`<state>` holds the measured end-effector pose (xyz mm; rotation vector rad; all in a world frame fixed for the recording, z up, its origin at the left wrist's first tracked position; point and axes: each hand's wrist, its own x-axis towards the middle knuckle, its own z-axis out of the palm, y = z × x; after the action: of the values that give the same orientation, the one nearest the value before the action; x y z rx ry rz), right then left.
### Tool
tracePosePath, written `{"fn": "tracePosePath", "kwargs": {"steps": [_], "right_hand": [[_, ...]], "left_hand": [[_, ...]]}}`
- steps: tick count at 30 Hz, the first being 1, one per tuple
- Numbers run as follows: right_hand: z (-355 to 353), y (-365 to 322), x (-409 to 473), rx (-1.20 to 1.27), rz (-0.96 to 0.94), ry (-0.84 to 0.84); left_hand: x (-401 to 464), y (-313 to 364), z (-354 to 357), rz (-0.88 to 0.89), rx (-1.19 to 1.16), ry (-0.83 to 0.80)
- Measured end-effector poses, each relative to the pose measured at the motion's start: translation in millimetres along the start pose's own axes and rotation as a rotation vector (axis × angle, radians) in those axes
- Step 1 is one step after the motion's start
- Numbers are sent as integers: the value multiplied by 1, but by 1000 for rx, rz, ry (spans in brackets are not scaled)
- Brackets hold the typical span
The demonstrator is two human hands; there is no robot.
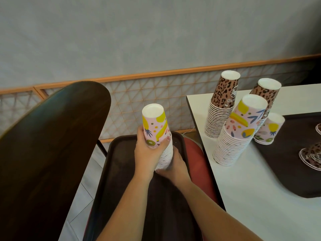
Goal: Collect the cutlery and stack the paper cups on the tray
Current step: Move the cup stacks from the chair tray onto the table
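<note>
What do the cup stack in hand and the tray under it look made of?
Cup stack: printed paper, matte, with thin rolled white rims packed at its base. Tray: looks like dark brown moulded plastic, with a raised rounded lip and dull sheen; hard to confirm from here.

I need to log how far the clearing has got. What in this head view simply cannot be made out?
- Foot of the fruit-print stack: hidden by the left hand and right hand, so whether it rests on the tray is unclear.
- Second tray: cut off by the right edge; leopard cups there only partly shown.
- Cutlery: none visible.
</note>
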<state>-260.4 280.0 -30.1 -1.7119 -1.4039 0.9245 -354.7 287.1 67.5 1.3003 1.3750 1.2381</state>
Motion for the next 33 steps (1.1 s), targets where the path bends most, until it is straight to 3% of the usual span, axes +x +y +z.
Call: {"fn": "tracePosePath", "kwargs": {"steps": [7, 16, 22, 33], "right_hand": [[-2, -4, -13, 75, 20, 39], [-59, -10, -73, 99, -185, 212], [-125, 13, -114, 60, -144, 311], [-232, 88, -106, 18, 3, 203]], "left_hand": [[-15, 1, -2, -8, -14, -3], [-74, 49, 19, 86, -175, -128], [-112, 67, 74, 131, -217, -226], [-137, 73, 197, 122, -176, -259]]}}
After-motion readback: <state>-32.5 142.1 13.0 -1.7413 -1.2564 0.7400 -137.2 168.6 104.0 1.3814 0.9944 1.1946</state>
